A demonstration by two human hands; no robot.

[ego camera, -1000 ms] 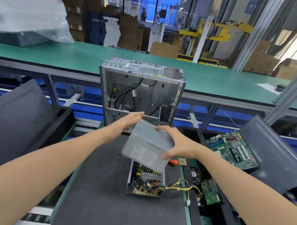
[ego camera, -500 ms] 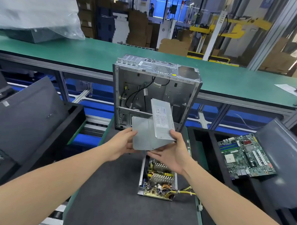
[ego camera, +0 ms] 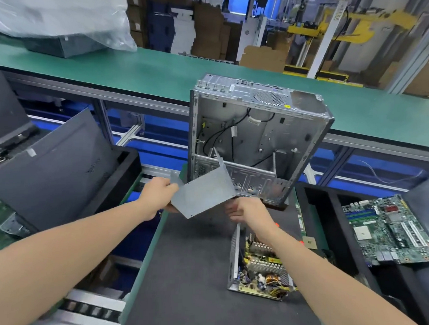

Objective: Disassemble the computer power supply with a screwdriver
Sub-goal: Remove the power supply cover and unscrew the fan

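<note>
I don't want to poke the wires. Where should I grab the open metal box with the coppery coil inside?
Take the open grey metal power supply box by its upright left wall, coming from the left over the dark mat. That wall stands bare; yellow wires spill at the near right corner.

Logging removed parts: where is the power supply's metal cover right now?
In the head view, the metal cover is near centre, gripped by the left hand, in front of the open computer case.

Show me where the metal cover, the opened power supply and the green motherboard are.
metal cover point(ego camera: 203, 195), head view, middle of its flat grey face.
opened power supply point(ego camera: 263, 265), head view, the heatsink inside.
green motherboard point(ego camera: 387, 231), head view, middle of the board.
</note>
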